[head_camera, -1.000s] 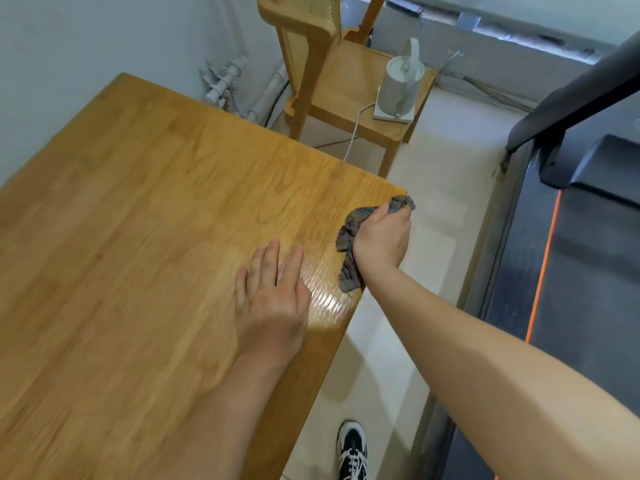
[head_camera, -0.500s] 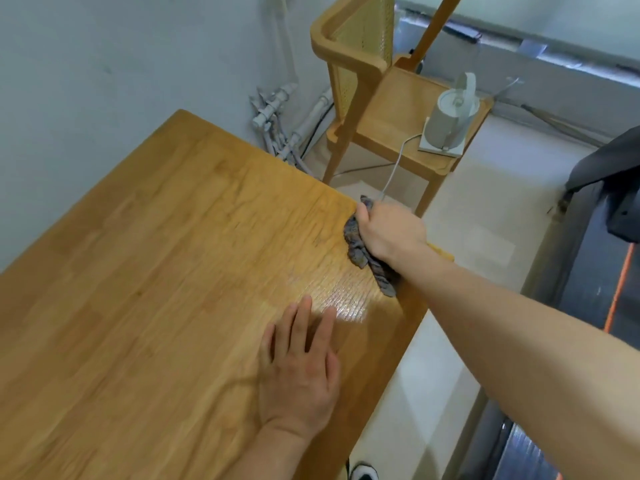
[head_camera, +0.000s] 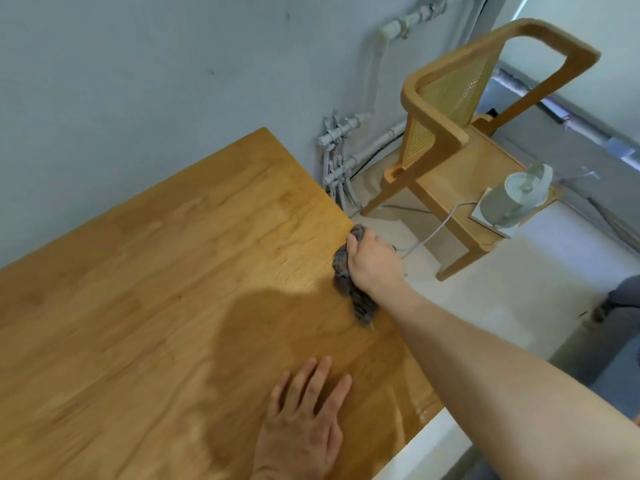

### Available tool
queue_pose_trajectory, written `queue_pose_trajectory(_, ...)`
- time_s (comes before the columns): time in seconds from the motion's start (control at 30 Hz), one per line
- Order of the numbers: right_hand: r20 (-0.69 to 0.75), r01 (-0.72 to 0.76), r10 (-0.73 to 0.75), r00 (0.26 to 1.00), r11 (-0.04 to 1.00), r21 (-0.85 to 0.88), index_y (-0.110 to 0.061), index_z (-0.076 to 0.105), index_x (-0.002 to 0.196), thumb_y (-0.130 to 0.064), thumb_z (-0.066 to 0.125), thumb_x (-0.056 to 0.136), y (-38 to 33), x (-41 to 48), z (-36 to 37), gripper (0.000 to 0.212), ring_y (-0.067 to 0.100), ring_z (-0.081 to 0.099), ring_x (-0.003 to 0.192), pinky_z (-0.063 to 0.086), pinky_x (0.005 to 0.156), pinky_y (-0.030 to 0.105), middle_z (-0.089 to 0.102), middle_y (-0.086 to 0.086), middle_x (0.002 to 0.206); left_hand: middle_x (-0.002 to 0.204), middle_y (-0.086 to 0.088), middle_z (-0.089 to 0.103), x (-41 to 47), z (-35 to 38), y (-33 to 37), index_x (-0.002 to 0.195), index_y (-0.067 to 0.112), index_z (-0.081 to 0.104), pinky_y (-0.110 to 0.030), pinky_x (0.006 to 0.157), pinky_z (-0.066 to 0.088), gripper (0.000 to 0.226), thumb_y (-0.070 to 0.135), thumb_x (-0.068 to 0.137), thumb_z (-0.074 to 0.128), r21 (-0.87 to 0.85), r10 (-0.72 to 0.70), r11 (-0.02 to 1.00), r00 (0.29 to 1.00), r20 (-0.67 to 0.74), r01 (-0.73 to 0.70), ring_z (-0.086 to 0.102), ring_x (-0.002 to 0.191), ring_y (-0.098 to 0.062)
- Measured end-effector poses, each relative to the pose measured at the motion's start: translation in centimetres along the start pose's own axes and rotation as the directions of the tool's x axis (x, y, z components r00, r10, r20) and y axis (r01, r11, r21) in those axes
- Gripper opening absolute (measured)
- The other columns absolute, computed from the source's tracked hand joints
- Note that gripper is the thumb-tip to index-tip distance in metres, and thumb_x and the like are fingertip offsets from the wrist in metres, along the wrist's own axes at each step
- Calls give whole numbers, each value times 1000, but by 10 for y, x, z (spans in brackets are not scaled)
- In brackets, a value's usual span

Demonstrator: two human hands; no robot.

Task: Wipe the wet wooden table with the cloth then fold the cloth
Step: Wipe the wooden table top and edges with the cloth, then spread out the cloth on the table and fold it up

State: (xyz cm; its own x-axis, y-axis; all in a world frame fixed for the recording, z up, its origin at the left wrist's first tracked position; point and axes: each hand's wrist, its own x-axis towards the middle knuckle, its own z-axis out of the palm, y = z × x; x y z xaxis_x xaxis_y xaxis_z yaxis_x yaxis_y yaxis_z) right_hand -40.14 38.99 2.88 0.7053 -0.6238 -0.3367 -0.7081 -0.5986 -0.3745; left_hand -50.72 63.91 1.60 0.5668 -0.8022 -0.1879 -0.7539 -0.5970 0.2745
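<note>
You are in the wiping step; folding has not begun. Your right hand is clenched around the bunched grey cloth and presses it onto the wooden table right at its right-hand edge, at about 2 o'clock from your left hand. The cloth sits crumpled under your palm, with a tail trailing back toward you along the edge. Your left hand lies flat and released on the tabletop at the near side, fingers spread, grasping nothing and, by the look of it, simply bracing you.

A glossy sheen shows on the wood just beside the cloth, at about 9 o'clock from it, and another shiny patch runs along the near edge at about 3 o'clock from your left hand, so the table probably is not dry yet. The darker oval between your hands looks like a shadow rather than water, though you cannot be sure from this view.

The next move likely calls for drawing the cloth back toward 6 o'clock along the edge, through those wet patches, keeping pressure flat. A wooden chair carrying a white kettle stands off the table at 2 o'clock, well apart from the cloth.
</note>
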Motion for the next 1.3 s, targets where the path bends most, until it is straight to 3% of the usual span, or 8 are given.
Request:
queue_pose_trajectory(0.13, 123, 103, -90, 988, 989, -107, -20, 6, 156, -48, 17, 103, -7, -20, -4, 61, 34, 16, 146, 17, 117, 53, 14, 13, 161, 146, 3, 44, 0, -5, 2, 136, 38, 46, -46, 104, 28, 58, 39, 78, 52, -34, -6, 999, 999, 35, 7, 38, 133, -20)
queue_pose_trajectory(0.27, 212, 247, -211, 954, 955, -163, -30, 8, 155, -49, 15, 103, 0, -39, -4, 56, 29, -8, 150, 6, 118, 56, -7, 7, 164, 148, 4, 40, 1, -6, 5, 138, 39, 42, -45, 106, 24, 57, 41, 81, 51, -18, -28, 999, 999, 31, 28, 34, 135, -19)
queue_pose_trajectory(0.6, 474, 754, -637, 608, 649, -96, -37, 15, 153, -46, 19, 103, 53, -95, -3, 52, -5, -13, 143, 4, 122, 41, 0, -23, 159, 137, 1, 50, 5, -2, 26, 127, 36, 47, -48, 107, 19, 50, 42, 78, 49, 30, -159, 987, 987, -1, 159, 42, 127, -23)
queue_pose_trajectory(0.77, 354, 599, -515, 781, 779, -188, -27, 11, 155, -42, 22, 102, 92, -67, -41, 56, 8, -7, 148, 19, 119, 48, -4, -14, 159, 157, -1, 10, 23, -10, 76, 140, 31, 22, -47, 116, -11, 58, 25, 85, 36, -113, -477, 871, 878, 31, 477, -3, 145, -24)
queue_pose_trajectory(0.93, 518, 556, -481, 708, 831, 11, -25, 36, 147, -43, 27, 104, 53, -111, -42, 48, 19, 26, 145, 26, 112, 43, 36, -1, 153, 153, -6, 17, 56, -29, 112, 139, 24, 31, -45, 119, 2, 57, 29, 84, 45, -374, -721, 636, 692, 22, 675, 6, 144, -30)
queue_pose_trajectory(1.03, 554, 477, -519, 651, 847, 234, -23, 50, 137, -47, 29, 102, 25, -113, -61, 48, 24, 49, 126, 35, 100, 30, 60, 4, 129, 118, -3, 53, 68, -46, 105, 116, 27, 53, -48, 99, 41, 41, 32, 76, 43, -725, -769, 387, 634, 88, 570, 47, 114, -25)
queue_pose_trajectory(1.13, 419, 537, -601, 681, 798, 271, -29, 60, 113, -55, 26, 98, 1, -108, -96, 45, 28, 52, 106, 39, 88, 35, 58, 9, 102, 94, 2, 62, 70, -71, 91, 102, 36, 55, -56, 85, 49, 40, 32, 62, 59, -957, -693, 70, 704, 155, 280, 60, 90, -21)
queue_pose_trajectory(1.3, 429, 42, -448, 784, 728, 684, -7, 63, 109, -30, 41, 104, -44, -102, -148, 32, 24, 66, 85, 53, 71, 36, 70, 17, 100, 102, 13, 65, 76, -130, 77, 117, 35, 46, -33, 81, 56, 46, 37, 78, 70, -957, -737, 228, 674, -52, 176, 64, 90, -3)
